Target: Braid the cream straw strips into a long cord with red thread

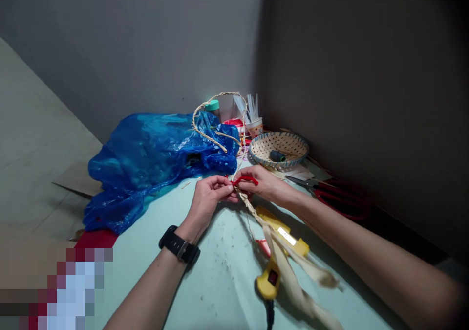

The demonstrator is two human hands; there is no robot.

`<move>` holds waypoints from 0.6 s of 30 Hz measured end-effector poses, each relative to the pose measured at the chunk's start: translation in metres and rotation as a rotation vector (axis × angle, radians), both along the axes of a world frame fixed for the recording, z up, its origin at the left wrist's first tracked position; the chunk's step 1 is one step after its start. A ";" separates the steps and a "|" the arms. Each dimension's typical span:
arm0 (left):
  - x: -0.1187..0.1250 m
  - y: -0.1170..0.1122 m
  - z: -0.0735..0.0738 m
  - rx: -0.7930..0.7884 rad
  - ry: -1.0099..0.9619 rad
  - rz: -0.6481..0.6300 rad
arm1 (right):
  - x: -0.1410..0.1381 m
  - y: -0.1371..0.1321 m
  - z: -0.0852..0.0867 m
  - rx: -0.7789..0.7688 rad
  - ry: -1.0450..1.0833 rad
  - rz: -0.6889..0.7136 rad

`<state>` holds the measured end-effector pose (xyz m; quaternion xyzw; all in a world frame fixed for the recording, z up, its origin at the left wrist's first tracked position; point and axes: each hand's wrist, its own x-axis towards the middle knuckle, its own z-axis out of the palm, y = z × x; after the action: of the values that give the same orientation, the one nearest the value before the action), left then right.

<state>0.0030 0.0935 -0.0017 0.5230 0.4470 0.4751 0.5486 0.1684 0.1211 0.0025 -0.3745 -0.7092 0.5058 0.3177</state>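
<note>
A: Where is the red strip (249,179)?

B: Between the two hands, mid-bench, at the braided cord (245,199). The left hand (214,192) pinches it, thumb against finger. The right hand (264,182) is curled closed on it too, though its fingertips are partly hidden.

A: How would you handle that well?

B: I'd pinch right beside the braid, so it can't untwist, and draw the strip snug with the other hand. Too hard a pull would probably kink the cord.

A: And the rest of the cord?

B: Its far part loops up in front of the blue bag (154,149). The loose ends (289,283) trail towards the person, across the yellow glue gun (268,280), as I take it to be. That's the likeliest snag, along with its cable (270,314).

A: Anything else close by?

B: Beyond the right hand sits a woven basket (298,144) with a dark spool (277,156) in it, and behind that a paper cup (254,127) of clear sticks (252,107). Scissors (335,198) lie just past the right forearm, so I'd mind that elbow.
</note>
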 end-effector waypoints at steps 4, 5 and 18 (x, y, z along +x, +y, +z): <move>-0.001 0.001 0.001 0.009 0.019 -0.004 | 0.001 0.002 -0.002 0.002 0.001 0.032; -0.001 0.002 0.000 0.019 0.028 0.006 | 0.001 0.002 -0.003 0.013 -0.005 0.029; 0.003 0.000 -0.002 -0.133 -0.172 0.020 | -0.004 -0.007 0.010 0.316 -0.228 -0.069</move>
<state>0.0063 0.0939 -0.0041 0.4382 0.4340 0.4929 0.6137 0.1646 0.1136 0.0126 -0.3990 -0.7979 0.3312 0.3074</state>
